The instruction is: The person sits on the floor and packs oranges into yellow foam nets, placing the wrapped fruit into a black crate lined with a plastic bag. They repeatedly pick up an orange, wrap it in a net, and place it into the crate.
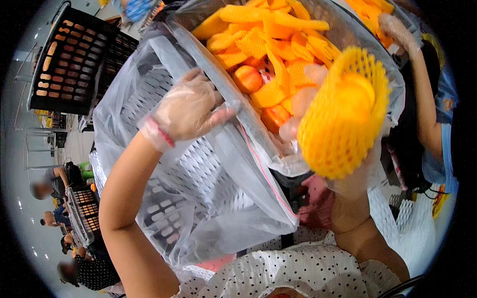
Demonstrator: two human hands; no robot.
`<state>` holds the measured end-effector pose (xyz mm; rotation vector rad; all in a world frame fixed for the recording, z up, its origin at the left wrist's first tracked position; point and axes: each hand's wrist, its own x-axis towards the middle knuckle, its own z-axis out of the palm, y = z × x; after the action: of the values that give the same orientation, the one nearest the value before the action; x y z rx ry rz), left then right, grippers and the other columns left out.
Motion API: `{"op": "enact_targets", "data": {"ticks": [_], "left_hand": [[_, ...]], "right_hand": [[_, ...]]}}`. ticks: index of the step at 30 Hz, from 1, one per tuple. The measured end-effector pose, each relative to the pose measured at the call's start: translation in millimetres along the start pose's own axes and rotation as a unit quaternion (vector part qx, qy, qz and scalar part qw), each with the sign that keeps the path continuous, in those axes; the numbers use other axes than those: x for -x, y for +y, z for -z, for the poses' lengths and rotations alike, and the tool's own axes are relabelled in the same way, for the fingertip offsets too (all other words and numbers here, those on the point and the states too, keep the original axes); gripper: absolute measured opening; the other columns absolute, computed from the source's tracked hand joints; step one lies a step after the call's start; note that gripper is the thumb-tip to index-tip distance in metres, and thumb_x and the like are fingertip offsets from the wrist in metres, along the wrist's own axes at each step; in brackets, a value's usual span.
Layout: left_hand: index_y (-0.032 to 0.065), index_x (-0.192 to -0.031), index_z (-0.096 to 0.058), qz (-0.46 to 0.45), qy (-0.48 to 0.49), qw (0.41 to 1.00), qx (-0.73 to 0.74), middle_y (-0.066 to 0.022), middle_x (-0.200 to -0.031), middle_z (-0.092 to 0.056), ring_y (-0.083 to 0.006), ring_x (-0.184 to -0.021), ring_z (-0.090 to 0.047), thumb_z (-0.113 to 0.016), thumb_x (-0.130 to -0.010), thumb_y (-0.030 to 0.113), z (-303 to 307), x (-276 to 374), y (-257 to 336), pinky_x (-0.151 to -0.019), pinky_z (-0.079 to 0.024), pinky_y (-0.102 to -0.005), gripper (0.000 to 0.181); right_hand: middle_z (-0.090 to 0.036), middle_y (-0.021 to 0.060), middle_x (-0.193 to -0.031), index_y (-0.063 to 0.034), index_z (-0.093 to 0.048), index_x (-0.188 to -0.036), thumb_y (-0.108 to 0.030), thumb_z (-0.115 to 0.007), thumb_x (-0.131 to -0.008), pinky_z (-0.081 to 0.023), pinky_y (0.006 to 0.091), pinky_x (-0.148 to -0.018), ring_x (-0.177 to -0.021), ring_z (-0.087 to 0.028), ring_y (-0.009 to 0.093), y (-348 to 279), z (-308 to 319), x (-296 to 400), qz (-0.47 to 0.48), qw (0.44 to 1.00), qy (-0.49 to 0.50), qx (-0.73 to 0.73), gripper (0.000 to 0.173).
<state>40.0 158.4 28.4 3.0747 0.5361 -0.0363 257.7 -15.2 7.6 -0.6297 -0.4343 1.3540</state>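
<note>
My left hand (186, 108), in a clear plastic glove with a pink band at the wrist, is at the rim of a plastic-lined crate (246, 123). Its thumb is apart from the fingers, and I see nothing held in it. My right hand (302, 101), also gloved, is wrapped from behind around a yellow foam net sleeve (335, 141). A round orange fruit (354, 97) shows inside that sleeve; the palm is hidden behind it. Orange foam net sleeves (257, 41) lie heaped in the crate, with bare orange fruits (248, 79) among them.
Beside it, under my left arm, is another crate lined with clear plastic and white foam netting (201, 167). A co-worker's gloved hand (398, 33) reaches among orange sleeves at upper right. Black crates (67, 63) stand at left, with several people beyond. White netting (406, 227) lies at lower right.
</note>
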Motion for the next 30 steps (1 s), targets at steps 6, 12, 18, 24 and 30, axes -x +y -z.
{"op": "enact_targets", "data": {"ticks": [6, 12, 18, 24, 30], "left_hand": [[0.0029, -0.093, -0.065, 0.191, 0.023, 0.981, -0.037, -0.0156, -0.106, -0.062, -0.0329, -0.107, -0.055, -0.051, -0.092, 0.038, 1.5, -3.5, -3.8, -0.102, -0.033, -0.0491, 0.037], [0.0055, -0.11, -0.06, 0.247, 0.17, 0.954, -0.005, -0.0124, -0.126, -0.054, -0.0301, -0.114, -0.053, -0.044, -0.093, 0.031, -30.4, 15.4, -71.3, -0.101, -0.037, -0.0407, 0.034], [0.006, -0.124, -0.052, 0.374, 0.136, 0.915, -0.061, -0.0173, -0.134, -0.047, -0.0312, -0.121, -0.047, -0.047, -0.09, 0.029, -29.4, -8.8, -96.2, -0.097, -0.041, -0.0392, 0.042], [0.0097, -0.115, -0.053, 0.273, 0.253, 0.921, -0.113, -0.0162, -0.115, -0.057, -0.0355, -0.098, -0.058, -0.06, -0.084, 0.021, -28.1, 36.7, -39.2, -0.081, -0.048, -0.0421, 0.034], [0.0196, -0.141, -0.036, 0.428, -0.031, 0.861, -0.273, -0.0077, -0.146, -0.034, -0.0287, -0.137, -0.026, -0.062, -0.084, 0.03, -27.4, 174.7, -33.3, -0.111, -0.02, -0.0512, 0.064]], "right_hand": [[-0.054, 0.013, -0.118, 0.0012, -0.046, -0.122, -0.014, -0.054, -0.086, -0.045, 0.0372, -0.087, -0.102, -0.056, 0.023, 9.5, 7.6, 11.4, 0.073, 0.997, 0.016, 0.022, 0.04], [-0.058, 0.0148, -0.117, 0.0029, -0.057, -0.11, 0.003, -0.052, -0.085, -0.048, 0.0352, -0.088, -0.106, -0.059, 0.026, 5.7, 13.3, 6.1, 0.22, 0.942, -0.079, 0.242, 0.026], [-0.062, 0.015, -0.111, 0.0045, -0.058, -0.112, 0.003, -0.055, -0.085, -0.048, 0.0363, -0.088, -0.103, -0.06, 0.027, -3.9, 5.3, 1.0, 0.323, 0.849, -0.096, 0.408, 0.027], [-0.058, 0.0179, -0.114, 0.0014, -0.039, -0.132, -0.034, -0.051, -0.091, -0.053, 0.0395, -0.07, -0.097, -0.061, 0.029, 3.2, 13.1, 5.3, 0.136, 0.979, -0.007, 0.151, 0.055], [-0.045, 0.0224, -0.129, -0.0025, -0.027, -0.141, -0.054, -0.039, -0.09, -0.054, 0.0388, -0.06, -0.101, -0.055, 0.038, 3.7, 3.8, -6.4, -0.04, 0.93, -0.273, -0.243, 0.074]]}}
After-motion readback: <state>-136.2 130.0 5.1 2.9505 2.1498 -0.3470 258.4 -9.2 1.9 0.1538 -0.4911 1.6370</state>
